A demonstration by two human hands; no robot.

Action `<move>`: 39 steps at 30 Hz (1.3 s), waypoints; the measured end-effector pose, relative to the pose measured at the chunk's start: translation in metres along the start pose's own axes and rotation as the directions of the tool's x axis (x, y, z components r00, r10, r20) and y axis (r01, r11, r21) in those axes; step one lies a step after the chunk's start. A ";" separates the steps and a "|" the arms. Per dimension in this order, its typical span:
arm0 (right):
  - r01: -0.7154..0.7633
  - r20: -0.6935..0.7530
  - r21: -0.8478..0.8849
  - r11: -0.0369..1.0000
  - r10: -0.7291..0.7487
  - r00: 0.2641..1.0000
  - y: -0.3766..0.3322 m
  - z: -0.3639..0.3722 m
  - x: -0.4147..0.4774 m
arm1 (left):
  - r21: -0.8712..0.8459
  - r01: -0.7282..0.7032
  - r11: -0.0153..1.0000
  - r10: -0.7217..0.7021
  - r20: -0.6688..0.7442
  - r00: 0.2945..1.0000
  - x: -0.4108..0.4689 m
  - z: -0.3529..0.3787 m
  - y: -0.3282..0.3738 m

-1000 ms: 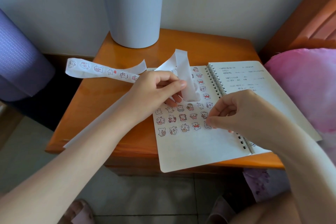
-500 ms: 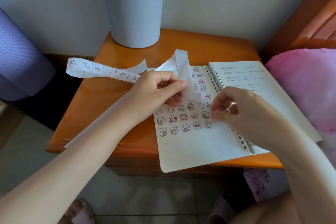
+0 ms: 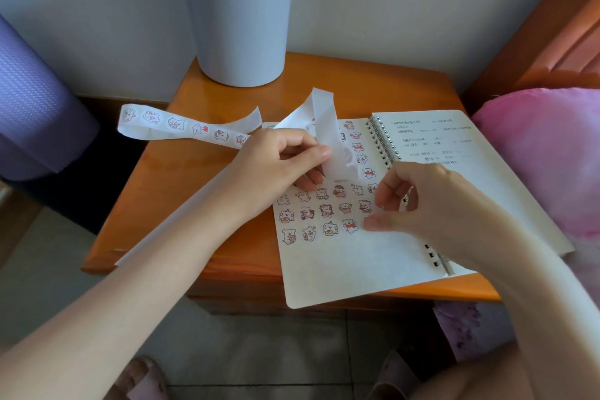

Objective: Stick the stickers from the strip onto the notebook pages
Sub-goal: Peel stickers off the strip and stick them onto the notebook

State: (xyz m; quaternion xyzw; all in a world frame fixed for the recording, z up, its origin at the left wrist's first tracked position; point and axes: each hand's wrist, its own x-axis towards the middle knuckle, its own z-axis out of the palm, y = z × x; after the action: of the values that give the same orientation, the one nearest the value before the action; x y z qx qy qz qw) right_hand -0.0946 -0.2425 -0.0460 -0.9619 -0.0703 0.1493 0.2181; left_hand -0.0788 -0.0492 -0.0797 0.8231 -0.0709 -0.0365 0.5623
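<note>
By the tabletop's point(image 3: 181, 204) front right corner, the left hand's point(image 3: 276, 166) grip pinched the sticker strip point(image 3: 324, 120) above the open spiral notebook point(image 3: 341, 266), while the right hand's point(image 3: 422, 201) grip curled on the page, holding what I couldn't tell; peeling slowly and pressing flat seemed wisest.

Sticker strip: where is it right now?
Head view, centre-left: the left hand pinches the sticker strip over the notebook, its printed end trailing left past the table edge.

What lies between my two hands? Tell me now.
In the head view, the sticker strip hangs between the left hand and right hand, over stickers on the notebook page.
</note>
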 end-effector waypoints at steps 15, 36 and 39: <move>0.320 -0.388 0.325 0.890 -0.183 0.903 -0.004 0.008 0.011 | -0.140 -0.078 0.987 0.073 -0.042 0.996 -0.001 0.001 0.005; 0.449 -0.509 0.356 0.820 -0.233 0.829 -0.014 0.014 0.013 | -0.159 -0.118 0.980 0.120 0.003 0.993 -0.002 0.001 0.008; 0.452 -0.512 0.299 0.840 -0.259 0.819 -0.014 0.014 0.012 | -0.156 -0.127 0.980 0.127 -0.011 0.992 -0.001 0.002 0.007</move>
State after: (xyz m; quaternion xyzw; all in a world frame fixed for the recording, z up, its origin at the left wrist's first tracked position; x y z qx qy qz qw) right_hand -0.0890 -0.2217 -0.0546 -0.8711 -0.1675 -0.1114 0.4480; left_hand -0.0811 -0.0532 -0.0734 0.7703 -0.1197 -0.0056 0.6263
